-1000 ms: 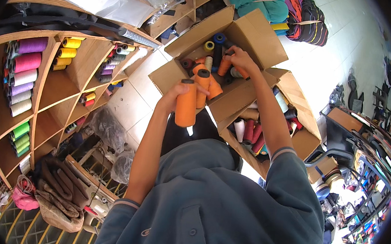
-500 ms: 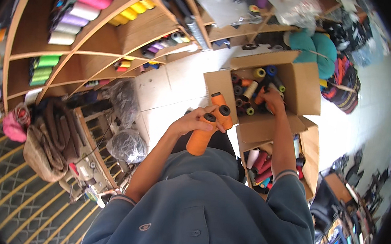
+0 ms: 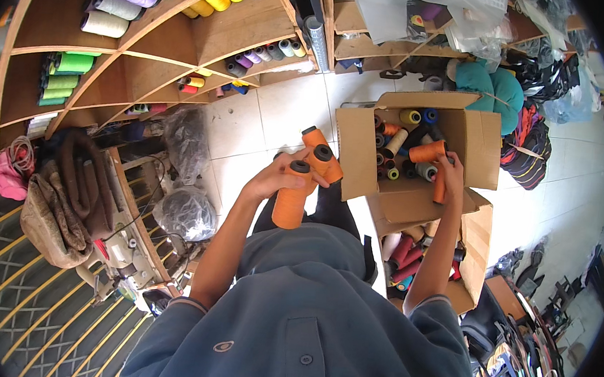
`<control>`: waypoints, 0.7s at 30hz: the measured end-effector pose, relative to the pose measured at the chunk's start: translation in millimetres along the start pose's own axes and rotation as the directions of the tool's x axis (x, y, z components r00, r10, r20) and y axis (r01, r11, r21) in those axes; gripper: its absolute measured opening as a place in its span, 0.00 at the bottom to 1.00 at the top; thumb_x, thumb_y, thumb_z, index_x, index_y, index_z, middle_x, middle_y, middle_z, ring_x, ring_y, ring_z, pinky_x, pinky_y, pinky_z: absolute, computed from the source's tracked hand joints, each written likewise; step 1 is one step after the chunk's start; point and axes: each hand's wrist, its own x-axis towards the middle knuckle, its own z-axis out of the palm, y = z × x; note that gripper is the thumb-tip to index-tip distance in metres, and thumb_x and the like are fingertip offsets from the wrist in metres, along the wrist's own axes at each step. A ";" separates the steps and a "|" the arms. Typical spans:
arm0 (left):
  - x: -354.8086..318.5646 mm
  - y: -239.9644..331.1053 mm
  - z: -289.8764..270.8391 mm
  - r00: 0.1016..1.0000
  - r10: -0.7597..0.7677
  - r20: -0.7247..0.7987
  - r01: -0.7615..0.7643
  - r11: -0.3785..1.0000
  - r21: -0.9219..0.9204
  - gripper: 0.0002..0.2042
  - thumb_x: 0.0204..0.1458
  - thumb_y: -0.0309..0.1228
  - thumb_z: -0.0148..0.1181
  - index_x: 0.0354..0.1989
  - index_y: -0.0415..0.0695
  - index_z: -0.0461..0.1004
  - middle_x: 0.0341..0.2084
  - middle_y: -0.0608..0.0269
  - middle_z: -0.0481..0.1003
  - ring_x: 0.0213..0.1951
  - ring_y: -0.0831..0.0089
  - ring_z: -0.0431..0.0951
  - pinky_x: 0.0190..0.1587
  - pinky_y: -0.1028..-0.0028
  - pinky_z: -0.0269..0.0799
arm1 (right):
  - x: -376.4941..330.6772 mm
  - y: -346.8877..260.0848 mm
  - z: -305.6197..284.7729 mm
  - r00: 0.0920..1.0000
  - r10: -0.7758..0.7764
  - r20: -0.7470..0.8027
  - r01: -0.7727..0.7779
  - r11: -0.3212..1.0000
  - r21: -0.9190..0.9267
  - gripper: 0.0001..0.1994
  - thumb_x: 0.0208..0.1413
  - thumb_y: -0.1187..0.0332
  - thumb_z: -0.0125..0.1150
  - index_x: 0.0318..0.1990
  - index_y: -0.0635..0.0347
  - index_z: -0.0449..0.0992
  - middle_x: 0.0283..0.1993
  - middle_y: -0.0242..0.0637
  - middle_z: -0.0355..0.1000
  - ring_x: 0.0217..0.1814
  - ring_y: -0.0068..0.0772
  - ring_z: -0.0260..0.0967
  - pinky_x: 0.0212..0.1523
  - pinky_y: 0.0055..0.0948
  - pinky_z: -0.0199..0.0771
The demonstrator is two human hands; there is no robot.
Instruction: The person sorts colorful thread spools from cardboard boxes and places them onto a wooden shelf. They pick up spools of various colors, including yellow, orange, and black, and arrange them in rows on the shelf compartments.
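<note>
Three orange thread spools are gripped by my left hand point(image 3: 272, 181) in front of my body. The largest-looking orange thread spool point(image 3: 289, 207) stands nearly upright, its dark core top showing. Just beyond it, two more orange thread spools point(image 3: 330, 168) lean side by side. At the right, my right hand point(image 3: 454, 177) is closed around two orange thread spools point(image 3: 427, 151) above the open cardboard box point(image 3: 480, 143); one points left and the other orange thread spool point(image 3: 439, 185) hangs down. Inside the box lie spools in cream, black, yellow, blue and grey.
A second open cardboard box point(image 3: 478, 258) with red and other spools sits nearer me. Wooden shelves point(image 3: 122, 65) with coloured spools stand at the left, above a sewing machine point(image 3: 127, 256). Plastic-wrapped bundles point(image 3: 184, 218) lie on the floor, and teal bundles point(image 3: 490, 90) sit behind the boxes.
My right hand has risen from among the spools in the box, now showing two orange thread spools. My left hand has shifted slightly left, still holding its three spools.
</note>
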 end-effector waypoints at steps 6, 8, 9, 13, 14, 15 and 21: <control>-13.0 12.5 -32.3 0.990 0.141 0.000 -0.138 0.971 0.195 0.30 0.35 0.47 0.62 0.44 0.37 0.77 0.47 0.55 0.71 0.51 0.63 0.66 0.56 0.63 0.59 | -36.9 -20.8 36.3 0.968 -0.168 0.186 0.031 0.817 0.576 0.13 0.57 0.62 0.56 0.46 0.57 0.67 0.39 0.36 0.68 0.18 0.27 0.62 0.20 0.24 0.65; -22.8 21.2 -44.9 0.981 0.192 -0.024 -0.174 0.930 0.325 0.28 0.33 0.50 0.63 0.39 0.39 0.81 0.48 0.55 0.68 0.51 0.62 0.64 0.53 0.61 0.60 | -45.3 -31.2 70.3 0.925 -0.244 0.292 -0.041 0.698 0.715 0.13 0.58 0.63 0.54 0.47 0.55 0.66 0.41 0.34 0.67 0.20 0.27 0.61 0.22 0.26 0.64; -28.2 27.4 -52.2 0.977 0.209 -0.031 -0.183 0.911 0.369 0.28 0.32 0.49 0.64 0.39 0.40 0.82 0.48 0.56 0.68 0.52 0.62 0.64 0.53 0.60 0.60 | -51.3 -39.9 90.9 0.914 -0.245 0.323 -0.084 0.664 0.743 0.13 0.58 0.62 0.54 0.47 0.55 0.66 0.41 0.33 0.66 0.20 0.28 0.61 0.22 0.27 0.63; -52.3 43.1 -92.0 0.935 0.351 -0.057 -0.260 0.785 0.562 0.27 0.31 0.47 0.65 0.41 0.44 0.82 0.49 0.56 0.67 0.55 0.60 0.61 0.55 0.58 0.59 | -48.3 -68.2 178.8 0.846 -0.269 0.460 -0.234 0.588 0.774 0.12 0.59 0.61 0.53 0.48 0.51 0.66 0.42 0.32 0.66 0.21 0.29 0.60 0.24 0.29 0.61; -60.7 50.6 -100.7 0.948 0.305 -0.092 -0.208 0.810 0.548 0.26 0.30 0.45 0.65 0.41 0.47 0.82 0.50 0.56 0.68 0.56 0.59 0.59 0.59 0.57 0.55 | -45.4 -78.7 200.9 0.860 -0.214 0.463 -0.237 0.635 0.735 0.12 0.59 0.61 0.53 0.48 0.52 0.66 0.41 0.31 0.66 0.22 0.28 0.60 0.23 0.28 0.62; -70.9 53.6 -110.1 0.932 0.344 -0.115 -0.227 0.800 0.555 0.25 0.29 0.42 0.66 0.41 0.48 0.82 0.50 0.58 0.68 0.56 0.59 0.59 0.60 0.57 0.52 | -46.2 -98.1 228.4 0.871 -0.193 0.452 -0.199 0.702 0.684 0.13 0.58 0.61 0.56 0.47 0.52 0.66 0.40 0.31 0.65 0.22 0.27 0.62 0.22 0.27 0.64; -118.9 70.3 -163.9 0.860 0.478 -0.178 -0.247 0.696 0.674 0.23 0.24 0.33 0.69 0.38 0.51 0.83 0.51 0.59 0.69 0.54 0.58 0.60 0.60 0.57 0.45 | 17.5 -144.3 403.6 0.907 0.000 0.420 -0.231 0.836 0.498 0.20 0.52 0.58 0.62 0.47 0.57 0.65 0.33 0.35 0.64 0.22 0.30 0.66 0.19 0.30 0.70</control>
